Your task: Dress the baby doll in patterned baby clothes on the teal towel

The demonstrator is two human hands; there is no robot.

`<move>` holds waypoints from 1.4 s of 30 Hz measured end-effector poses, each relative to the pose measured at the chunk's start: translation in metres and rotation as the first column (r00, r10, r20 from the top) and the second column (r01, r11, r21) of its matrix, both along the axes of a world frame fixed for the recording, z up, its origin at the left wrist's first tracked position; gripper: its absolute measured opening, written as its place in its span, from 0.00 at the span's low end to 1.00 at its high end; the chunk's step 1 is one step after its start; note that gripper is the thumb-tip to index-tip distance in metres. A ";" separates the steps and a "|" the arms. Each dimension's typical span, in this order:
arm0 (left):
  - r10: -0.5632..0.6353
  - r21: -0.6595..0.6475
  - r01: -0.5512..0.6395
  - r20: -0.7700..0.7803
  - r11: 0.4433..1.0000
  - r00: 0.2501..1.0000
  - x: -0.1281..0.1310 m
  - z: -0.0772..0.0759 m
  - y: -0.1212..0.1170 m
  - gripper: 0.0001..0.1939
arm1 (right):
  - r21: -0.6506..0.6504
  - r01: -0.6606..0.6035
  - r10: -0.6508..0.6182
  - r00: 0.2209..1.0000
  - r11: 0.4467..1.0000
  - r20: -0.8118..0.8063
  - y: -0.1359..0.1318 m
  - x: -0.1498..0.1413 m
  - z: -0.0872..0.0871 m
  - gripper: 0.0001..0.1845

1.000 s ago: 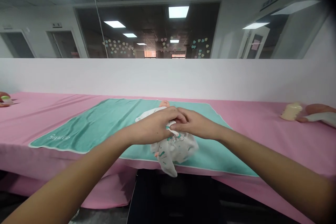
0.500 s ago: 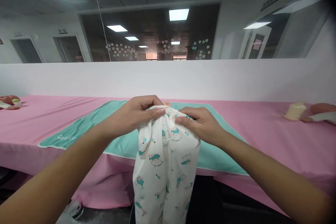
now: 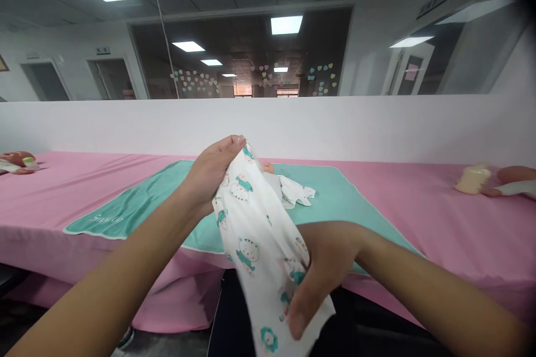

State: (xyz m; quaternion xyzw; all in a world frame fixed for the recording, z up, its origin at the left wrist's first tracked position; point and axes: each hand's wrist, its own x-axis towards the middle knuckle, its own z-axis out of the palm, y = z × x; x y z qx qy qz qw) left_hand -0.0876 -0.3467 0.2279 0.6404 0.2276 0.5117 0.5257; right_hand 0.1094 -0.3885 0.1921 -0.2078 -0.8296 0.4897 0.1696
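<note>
My left hand (image 3: 209, 175) pinches the top of small white baby trousers (image 3: 255, 240) printed with teal animals, holding them up over the table's front edge. My right hand (image 3: 322, 268) grips the same cloth lower down, near its bottom end. Behind them a baby doll (image 3: 285, 187) in white clothes lies on a teal mat (image 3: 138, 203); the trousers hide most of the doll.
The mat lies on a long table with a pink cover (image 3: 439, 217), backed by a white partition (image 3: 335, 125). A cream bottle (image 3: 469, 178) and another doll (image 3: 513, 178) lie at far right. A further doll (image 3: 17, 160) lies at far left.
The trousers were bunched on the doll, then lifted clear and hung out. My right hand has since slid down the cloth to its lower end while my left keeps the top.
</note>
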 end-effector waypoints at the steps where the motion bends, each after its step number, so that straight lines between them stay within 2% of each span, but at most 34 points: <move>1: -0.040 -0.022 0.040 -0.024 0.999 0.999 -0.001 -0.003 0.001 0.13 | -0.004 0.000 0.000 1.000 1.000 0.007 0.001 0.000 -0.001 0.22; 3: -0.221 -0.051 0.215 -0.188 0.975 0.957 -0.003 -0.011 0.001 0.12 | 0.001 0.121 -0.120 0.989 0.993 -0.082 0.008 0.003 -0.003 0.20; 5: -0.412 -0.111 0.405 -0.422 0.908 0.808 -0.004 -0.020 -0.002 0.11 | -0.024 0.285 -0.283 0.934 0.958 -0.219 0.018 0.006 -0.007 0.17; 6: -0.453 -0.145 0.445 -0.501 0.884 0.737 -0.003 -0.024 -0.004 0.11 | -0.053 0.342 -0.342 0.896 0.938 -0.284 0.023 0.008 -0.010 0.17; 7: -0.452 -0.164 0.436 -0.527 0.885 0.720 -0.002 -0.027 -0.006 0.11 | -0.087 0.362 -0.370 0.869 0.928 -0.330 0.026 0.009 -0.013 0.18; 8: -0.416 -0.171 0.383 -0.494 0.908 0.764 0.001 -0.031 -0.006 0.10 | -0.112 0.346 -0.363 0.867 0.932 -0.342 0.027 0.009 -0.016 0.20; 10: -0.269 -0.184 0.223 -0.285 0.957 0.920 0.006 -0.036 -0.005 0.08 | -0.125 0.237 -0.263 0.929 0.963 -0.262 0.023 0.006 -0.024 0.23; 12: -0.182 -0.238 0.160 -0.073 0.958 0.981 0.011 -0.040 -0.003 0.06 | -0.127 0.093 -0.105 0.990 0.988 -0.095 0.014 0.001 -0.030 0.24; 14: -0.195 -0.292 0.188 0.007 0.938 0.981 0.014 -0.043 -0.002 0.07 | -0.144 0.025 -0.022 0.999 0.989 0.023 0.008 -0.002 -0.034 0.21; 15: -0.223 -0.311 0.216 0.012 0.926 0.975 0.014 -0.045 -0.002 0.08 | -0.157 0.045 -0.043 0.999 0.987 0.016 0.008 -0.001 -0.037 0.20; 17: -0.310 -0.339 0.288 -0.012 0.896 0.951 0.011 -0.050 -0.005 0.12 | -0.191 0.140 -0.169 0.975 0.972 -0.141 0.013 0.004 -0.042 0.21; 18: -0.376 -0.354 0.335 -0.052 0.873 0.925 0.010 -0.052 -0.007 0.14 | -0.225 0.176 -0.233 0.937 0.958 -0.260 0.017 0.008 -0.046 0.22; 20: -0.501 -0.382 0.415 -0.158 0.825 0.851 0.007 -0.057 -0.010 0.18 | -0.312 0.166 -0.304 0.828 0.936 -0.470 0.025 0.012 -0.056 0.25; 21: -0.523 -0.386 0.425 -0.194 0.819 0.830 0.007 -0.059 -0.011 0.19 | -0.357 0.133 -0.318 0.785 0.925 -0.532 0.026 0.011 -0.063 0.27; 23: -0.449 -0.359 0.368 -0.176 0.858 0.876 0.010 -0.065 -0.011 0.18 | -0.432 0.089 -0.341 0.760 0.898 -0.553 0.022 0.003 -0.076 0.29; 25: -0.297 -0.347 0.255 -0.071 0.902 0.952 0.016 -0.072 -0.010 0.16 | -0.439 0.101 -0.327 0.817 0.893 -0.476 0.012 -0.011 -0.088 0.30; 26: -0.250 -0.369 0.222 -0.030 0.902 0.968 0.019 -0.075 -0.009 0.16 | -0.410 0.100 -0.285 0.862 0.907 -0.420 0.007 -0.018 -0.092 0.28; 28: -0.245 -0.427 0.226 0.011 0.876 0.970 0.023 -0.081 -0.009 0.17 | -0.344 0.049 -0.170 0.929 0.938 -0.329 -0.001 -0.025 -0.094 0.25; 30: -0.293 -0.439 0.275 0.028 0.855 0.956 0.022 -0.086 -0.009 0.18 | -0.331 0.035 -0.157 0.924 0.943 -0.348 -0.002 -0.021 -0.092 0.24; 33: -0.471 -0.412 0.424 -0.015 0.807 0.882 0.015 -0.089 -0.009 0.24 | -0.395 0.146 -0.342 0.802 0.907 -0.489 0.004 -0.003 -0.088 0.27; 35: -0.572 -0.420 0.495 -0.074 0.760 0.817 0.011 -0.089 -0.007 0.28 | -0.439 0.169 -0.409 0.736 0.883 -0.540 0.006 0.004 -0.089 0.30; 36: -0.572 -0.416 0.494 -0.081 0.764 0.817 0.011 -0.088 -0.006 0.28 | -0.459 0.153 -0.415 0.724 0.875 -0.551 0.006 0.004 -0.090 0.31; 38: -0.476 -0.369 0.427 -0.047 0.825 0.878 0.015 -0.083 -0.005 0.23 | -0.483 0.086 -0.380 0.741 0.872 -0.554 0.003 -0.003 -0.095 0.32; 40: -0.384 -0.318 0.356 -0.028 0.879 0.923 0.022 -0.077 -0.004 0.18 | -0.468 -0.003 -0.279 0.799 0.884 -0.533 0.000 -0.015 -0.099 0.31; 42: -0.372 -0.298 0.329 -0.097 0.896 0.923 0.029 -0.073 -0.004 0.15 | -0.424 -0.083 -0.150 0.860 0.902 -0.487 0.001 -0.022 -0.100 0.29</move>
